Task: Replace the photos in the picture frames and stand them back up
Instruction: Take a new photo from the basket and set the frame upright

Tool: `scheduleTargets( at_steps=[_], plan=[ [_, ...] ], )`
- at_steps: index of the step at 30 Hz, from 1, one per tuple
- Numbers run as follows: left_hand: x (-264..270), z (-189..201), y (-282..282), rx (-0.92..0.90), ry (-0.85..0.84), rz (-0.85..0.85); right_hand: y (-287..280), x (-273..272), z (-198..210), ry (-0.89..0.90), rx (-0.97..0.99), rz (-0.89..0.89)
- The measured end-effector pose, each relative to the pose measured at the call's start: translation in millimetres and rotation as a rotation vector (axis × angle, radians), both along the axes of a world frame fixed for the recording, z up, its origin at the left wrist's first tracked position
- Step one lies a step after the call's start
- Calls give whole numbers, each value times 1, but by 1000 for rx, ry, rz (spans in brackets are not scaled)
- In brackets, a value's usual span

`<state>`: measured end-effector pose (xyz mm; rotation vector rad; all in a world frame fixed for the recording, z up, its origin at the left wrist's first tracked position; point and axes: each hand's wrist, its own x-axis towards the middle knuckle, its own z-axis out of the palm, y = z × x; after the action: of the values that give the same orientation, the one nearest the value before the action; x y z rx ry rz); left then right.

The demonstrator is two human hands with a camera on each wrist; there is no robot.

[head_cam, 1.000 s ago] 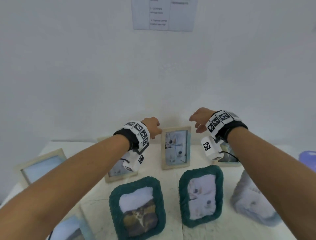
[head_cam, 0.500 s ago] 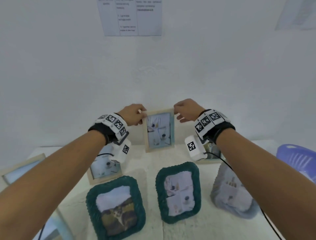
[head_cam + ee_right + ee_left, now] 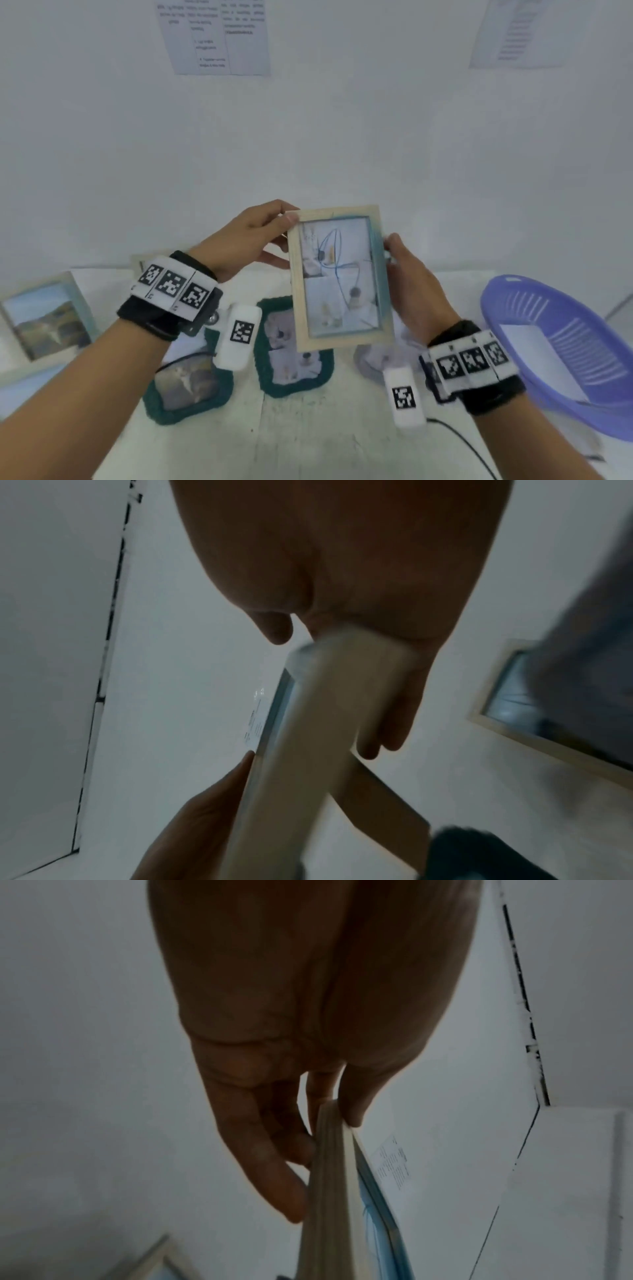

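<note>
I hold a light wooden picture frame [image 3: 339, 277] in the air above the table, its pale photo facing me. My left hand [image 3: 253, 236] pinches its top left corner, thumb on the front and fingers behind. My right hand [image 3: 407, 274] grips its right edge. In the left wrist view the frame's edge [image 3: 329, 1191] runs between thumb and fingers. Seen from the right wrist, the frame [image 3: 318, 737] lies across my palm, and its back stand [image 3: 387, 813] sticks out.
Two green knitted frames [image 3: 191, 383] [image 3: 294, 349] stand on the white table [image 3: 308, 438], with a grey frame [image 3: 373, 363] behind my right wrist. Wooden frames [image 3: 48, 318] stand at the left. A purple basket [image 3: 561, 349] holding paper sits at the right. A cable [image 3: 459, 442] trails over the table.
Both hands reached the wooden frame at the back, took hold of its top corners, then lifted it off the table and brought it closer to me.
</note>
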<state>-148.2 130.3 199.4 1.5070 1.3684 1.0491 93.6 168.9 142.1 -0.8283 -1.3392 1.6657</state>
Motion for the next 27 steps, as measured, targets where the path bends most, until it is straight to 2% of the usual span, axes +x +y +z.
scheduleTargets(
  at_steps=[4,9,12,14,17,20,23,25,27],
  plan=[
    [46,-34,-30,-92,-64,-22,-53,38,-51,137,-177,-35],
    [89,-81,-62,-207,3,-25,-99,69,-102,321,-462,-8],
    [107,-104,-81,-265,-35,75,-122,82,-125,434,-582,46],
    [117,-122,-98,-232,25,168,-134,89,-136,440,-656,32],
    [140,-147,-132,-246,100,179,-148,94,-142,381,-592,-3],
    [167,-167,-160,-286,102,155,-157,97,-147,192,-394,-49],
    [183,-179,-172,-255,-10,172,-164,98,-154,15,-210,-56],
    [191,-178,-173,-234,-111,163,-168,96,-156,-60,-175,-37],
    [195,-175,-172,-214,-192,168,-170,94,-156,-58,-203,-28]
  ],
)
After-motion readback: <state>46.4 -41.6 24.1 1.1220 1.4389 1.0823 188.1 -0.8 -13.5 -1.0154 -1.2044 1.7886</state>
